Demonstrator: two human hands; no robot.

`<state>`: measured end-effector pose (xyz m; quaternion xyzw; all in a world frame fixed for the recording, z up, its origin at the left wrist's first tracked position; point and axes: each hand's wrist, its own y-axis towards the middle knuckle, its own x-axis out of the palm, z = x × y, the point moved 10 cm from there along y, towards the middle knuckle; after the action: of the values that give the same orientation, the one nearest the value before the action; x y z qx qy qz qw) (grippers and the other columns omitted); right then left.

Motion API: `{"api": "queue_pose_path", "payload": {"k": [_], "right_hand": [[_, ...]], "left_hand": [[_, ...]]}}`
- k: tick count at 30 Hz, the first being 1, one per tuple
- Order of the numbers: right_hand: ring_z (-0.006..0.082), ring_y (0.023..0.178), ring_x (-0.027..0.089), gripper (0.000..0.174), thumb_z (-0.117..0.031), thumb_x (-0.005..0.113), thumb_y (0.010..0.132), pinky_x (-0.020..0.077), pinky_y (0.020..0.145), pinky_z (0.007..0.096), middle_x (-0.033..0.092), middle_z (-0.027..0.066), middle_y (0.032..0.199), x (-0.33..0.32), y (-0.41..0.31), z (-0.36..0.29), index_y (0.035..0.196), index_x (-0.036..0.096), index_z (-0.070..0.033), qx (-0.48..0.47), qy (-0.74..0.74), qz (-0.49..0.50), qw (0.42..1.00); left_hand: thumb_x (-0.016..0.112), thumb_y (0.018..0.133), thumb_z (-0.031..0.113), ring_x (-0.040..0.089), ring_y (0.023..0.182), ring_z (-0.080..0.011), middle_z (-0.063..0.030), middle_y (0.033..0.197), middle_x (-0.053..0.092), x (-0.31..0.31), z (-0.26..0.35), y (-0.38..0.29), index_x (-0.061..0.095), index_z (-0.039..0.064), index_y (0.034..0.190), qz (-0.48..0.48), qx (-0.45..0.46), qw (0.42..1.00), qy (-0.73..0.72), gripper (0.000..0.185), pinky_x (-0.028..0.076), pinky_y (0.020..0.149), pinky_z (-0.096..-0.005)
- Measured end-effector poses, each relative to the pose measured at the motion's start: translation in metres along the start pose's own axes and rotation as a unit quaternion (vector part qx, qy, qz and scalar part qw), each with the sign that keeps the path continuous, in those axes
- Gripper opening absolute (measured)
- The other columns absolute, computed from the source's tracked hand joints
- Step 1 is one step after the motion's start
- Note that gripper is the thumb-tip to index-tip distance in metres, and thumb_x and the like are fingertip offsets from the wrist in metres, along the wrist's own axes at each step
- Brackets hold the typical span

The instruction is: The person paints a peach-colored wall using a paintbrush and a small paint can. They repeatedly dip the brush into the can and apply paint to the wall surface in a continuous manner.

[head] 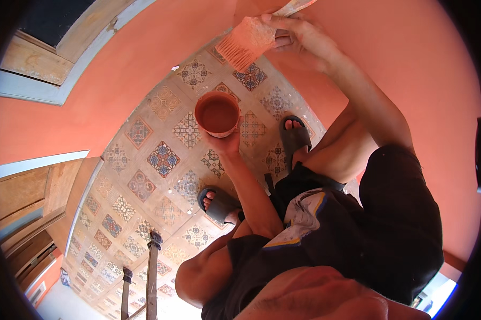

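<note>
My right hand (294, 36) grips a wide paintbrush (250, 40) by the base of its handle. Its bristles are coated in orange-coral paint and point down to the left, over the floor near the wall corner. A round paint pot (217, 114) rests in my left hand (224, 143), which supports it from below and the side. Reddish-orange paint lies inside the pot, and its rim is smeared with the same colour. Most of the left fingers are hidden behind the pot.
Coral-painted walls (116, 96) meet at a corner ahead. Patterned tiles cover the floor (192, 172), with small pale specks on it. Left are a wooden window (36, 60) in a pale blue frame and a wooden door (28, 192). Wooden legs with dark wrapped ends (151, 276) stand lower left.
</note>
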<state>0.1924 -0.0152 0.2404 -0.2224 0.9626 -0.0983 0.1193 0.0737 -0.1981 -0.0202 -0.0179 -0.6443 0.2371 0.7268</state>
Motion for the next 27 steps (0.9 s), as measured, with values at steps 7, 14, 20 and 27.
{"api": "queue_pose_path", "payload": {"k": [7,14,20,27], "right_hand": [[0.0179,0.101,0.065,0.048,-0.041,0.072,0.090,0.0518,0.087,0.0347,0.069,0.0081,0.111,0.004,-0.010,-0.021,0.120,0.067,-0.004,-0.050,-0.064,-0.094,0.992],[0.0164,0.086,0.066,0.014,-0.016,0.072,0.093,0.0531,0.078,0.0367,0.071,0.0017,0.093,0.030,-0.029,-0.049,0.103,0.070,-0.005,-0.179,-0.096,-0.150,0.968],[0.0150,0.101,0.067,0.032,-0.030,0.072,0.092,0.0518,0.090,0.0319,0.071,0.0029,0.106,0.060,-0.040,-0.014,0.113,0.071,-0.006,-0.170,-0.271,-0.195,0.927],[0.0193,0.097,0.067,0.023,-0.028,0.075,0.088,0.0500,0.091,0.0343,0.072,0.0034,0.097,0.087,-0.052,0.002,0.104,0.074,-0.011,-0.125,-0.413,-0.193,0.881]], "left_hand": [[0.042,0.097,0.065,0.065,0.111,-0.0316,-0.0107,0.133,0.060,0.028,-0.028,0.006,0.049,0.015,0.141,-0.037,-0.024,0.999,-0.012,0.067,0.061,0.069,-0.0472],[0.043,0.097,0.063,0.065,0.112,-0.0289,-0.0103,0.135,0.058,0.031,-0.038,0.008,0.048,0.016,0.143,0.015,-0.033,0.999,-0.007,0.066,0.061,0.069,-0.0456],[0.039,0.097,0.063,0.059,0.121,-0.0282,-0.0101,0.140,0.055,0.038,-0.040,0.010,0.047,0.020,0.144,-0.026,-0.045,0.999,0.017,0.064,0.055,0.080,-0.0479],[0.041,0.097,0.062,0.061,0.116,-0.0327,-0.0103,0.136,0.057,0.059,-0.047,0.002,0.048,0.018,0.143,-0.049,-0.063,0.996,-0.050,0.064,0.057,0.067,-0.0463]]}}
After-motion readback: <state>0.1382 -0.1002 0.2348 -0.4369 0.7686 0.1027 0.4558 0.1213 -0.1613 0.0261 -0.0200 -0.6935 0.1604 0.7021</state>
